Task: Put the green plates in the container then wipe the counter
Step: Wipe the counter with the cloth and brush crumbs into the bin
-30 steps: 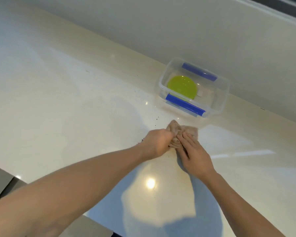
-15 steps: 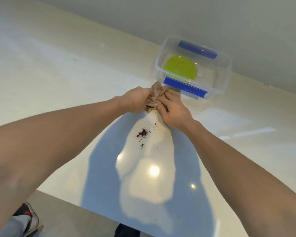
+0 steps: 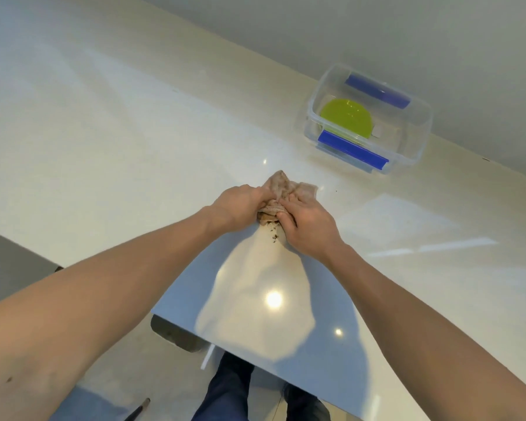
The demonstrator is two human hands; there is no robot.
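Crumbs [image 3: 273,233], a small dark scatter, lie on the pale glossy worktop [image 3: 104,141] just on the near side of the cloth I am holding, right under my knuckles. That is the relation my next stroke depends on: the dirt sits toward me from the cloth, not beyond it, so I judge the wipe needs to draw the cloth back toward the near edge to gather them. A speck or two also lies just right of the cloth.

My left hand [image 3: 240,206] and right hand [image 3: 305,226] meet in the middle of the scene, both pressed down on a bunched beige cloth [image 3: 286,189]. The fingers of both hands are curled closed around its gathered middle, and its loose ends fan out on the far side. The bunch runs roughly left to right between my hands. Neither hand is clearly nearer the crumbs, though they lie slightly closer to the right thumb.

Far right, well apart from my hands and close to the wall, stands a clear plastic container [image 3: 419,141] with blue clips, lid off. A green plate [image 3: 345,118] lies flat inside it; I cannot tell whether more than one is stacked there. No green plate shows on the worktop, so I judge the first part done and the wiping under way
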